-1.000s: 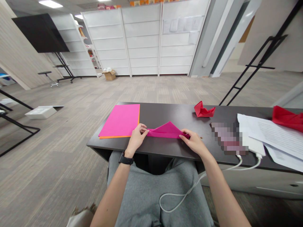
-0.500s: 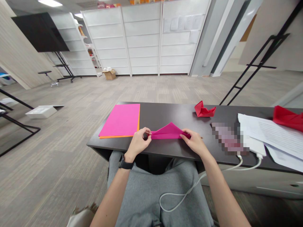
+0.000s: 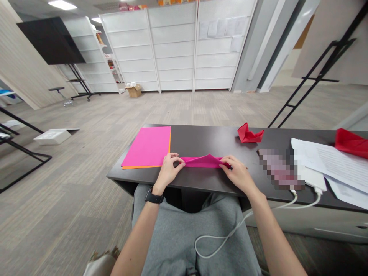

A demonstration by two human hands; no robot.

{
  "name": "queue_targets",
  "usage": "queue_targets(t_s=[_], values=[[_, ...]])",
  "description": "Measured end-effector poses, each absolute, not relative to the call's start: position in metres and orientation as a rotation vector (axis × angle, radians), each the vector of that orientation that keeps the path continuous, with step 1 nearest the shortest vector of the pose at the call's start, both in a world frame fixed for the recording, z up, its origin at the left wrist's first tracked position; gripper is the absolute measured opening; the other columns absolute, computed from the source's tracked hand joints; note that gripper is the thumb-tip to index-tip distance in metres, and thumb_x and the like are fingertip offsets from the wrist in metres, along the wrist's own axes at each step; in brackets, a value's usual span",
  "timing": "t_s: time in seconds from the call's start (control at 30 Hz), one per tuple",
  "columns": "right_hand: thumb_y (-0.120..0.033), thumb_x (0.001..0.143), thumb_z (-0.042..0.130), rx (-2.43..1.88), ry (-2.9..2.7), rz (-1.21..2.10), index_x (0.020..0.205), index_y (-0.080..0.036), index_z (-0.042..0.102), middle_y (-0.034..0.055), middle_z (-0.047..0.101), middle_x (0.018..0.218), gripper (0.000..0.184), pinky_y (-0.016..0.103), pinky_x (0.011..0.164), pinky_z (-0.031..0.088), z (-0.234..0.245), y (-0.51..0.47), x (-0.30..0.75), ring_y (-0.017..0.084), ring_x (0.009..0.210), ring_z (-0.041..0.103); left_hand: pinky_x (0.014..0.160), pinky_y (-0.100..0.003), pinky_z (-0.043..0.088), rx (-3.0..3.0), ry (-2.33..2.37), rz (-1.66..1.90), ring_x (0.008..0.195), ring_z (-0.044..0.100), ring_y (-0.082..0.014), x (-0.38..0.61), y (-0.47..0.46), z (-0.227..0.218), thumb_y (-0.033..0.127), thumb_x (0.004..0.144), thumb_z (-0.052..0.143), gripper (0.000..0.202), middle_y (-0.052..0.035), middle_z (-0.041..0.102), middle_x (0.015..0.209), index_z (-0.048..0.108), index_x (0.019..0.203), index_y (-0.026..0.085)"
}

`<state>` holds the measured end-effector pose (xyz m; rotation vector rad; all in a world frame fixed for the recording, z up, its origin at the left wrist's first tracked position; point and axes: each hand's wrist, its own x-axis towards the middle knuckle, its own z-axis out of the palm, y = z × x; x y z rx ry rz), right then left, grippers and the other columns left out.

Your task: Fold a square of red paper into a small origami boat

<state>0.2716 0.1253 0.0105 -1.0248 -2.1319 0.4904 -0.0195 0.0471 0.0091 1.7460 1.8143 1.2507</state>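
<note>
A folded sheet of magenta paper lies near the front edge of the dark table, one flap rising to a low peak in its middle. My left hand pinches the paper's left end between thumb and fingers. At the opposite end, my right hand grips the paper in the same way. Beside my left hand rests a stack of pink paper, with an orange sheet showing along its edge underneath.
A red folded paper boat stands at the back right. To the right are a blurred-out phone, a white power bank with a cable trailing over my lap, printed sheets and another red paper piece.
The raised flap of the magenta paper has sunk lower and its peak is flatter. Both hands keep their hold at the two ends.
</note>
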Motion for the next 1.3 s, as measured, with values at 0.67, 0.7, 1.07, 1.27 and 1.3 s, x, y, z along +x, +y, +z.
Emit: queue_targets(t_s=[0.67, 0.7, 1.07, 1.27, 1.3], values=[[-0.036, 0.085, 0.062, -1.172, -2.016, 0.514, 0.094, -0.024, 0.072, 0.0113, 0.063, 0.119, 0.018, 0.048, 0.102, 0.048, -0.007, 0.145, 0.27, 0.028, 0.11, 0.064, 0.082, -0.032, 0.05, 1.579, 1.77, 1.307, 0.083, 0.069, -0.018, -0.018, 0.053, 0.002, 0.018, 0.081, 0.072, 0.021, 0.0016, 0.069, 0.081, 0.06, 0.098, 0.021], [-0.036, 0.084, 0.063, -1.182, -2.002, 0.512, 0.095, -0.024, 0.072, 0.0119, 0.063, 0.119, 0.019, 0.048, 0.102, 0.048, -0.008, 0.145, 0.271, 0.029, 0.11, 0.064, 0.082, -0.032, 0.05, 1.584, 1.769, 1.305, 0.082, 0.069, -0.018, -0.018, 0.054, 0.002, 0.018, 0.08, 0.072, 0.018, 0.0012, 0.069, 0.081, 0.061, 0.095, 0.021], [-0.041, 0.072, 0.074, -1.237, -1.71, 0.659, 0.125, -0.021, 0.056, 0.0167, 0.061, 0.129, 0.06, 0.038, 0.072, 0.058, -0.019, 0.148, 0.277, 0.027, 0.098, 0.07, 0.079, -0.033, 0.052, 1.565, 1.727, 1.386, 0.078, 0.067, -0.017, -0.02, 0.054, 0.002, 0.013, 0.074, 0.074, 0.021, -0.0008, 0.069, 0.084, 0.059, 0.088, 0.02], [-0.038, 0.078, 0.068, -1.225, -1.79, 0.577, 0.119, -0.019, 0.059, 0.0132, 0.07, 0.114, 0.046, 0.039, 0.073, 0.056, -0.014, 0.143, 0.275, 0.026, 0.094, 0.07, 0.078, -0.031, 0.053, 1.534, 1.702, 1.426, 0.077, 0.067, -0.0163, -0.022, 0.055, -0.003, 0.012, 0.074, 0.073, 0.026, -0.0013, 0.069, 0.084, 0.058, 0.094, 0.019], [-0.038, 0.078, 0.068, -1.225, -1.784, 0.56, 0.117, -0.019, 0.06, 0.0135, 0.069, 0.114, 0.044, 0.039, 0.072, 0.056, -0.012, 0.142, 0.275, 0.026, 0.093, 0.07, 0.077, -0.031, 0.053, 1.529, 1.702, 1.433, 0.078, 0.067, -0.0162, -0.022, 0.055, -0.004, 0.012, 0.075, 0.073, 0.026, -0.0013, 0.069, 0.084, 0.058, 0.095, 0.019]])
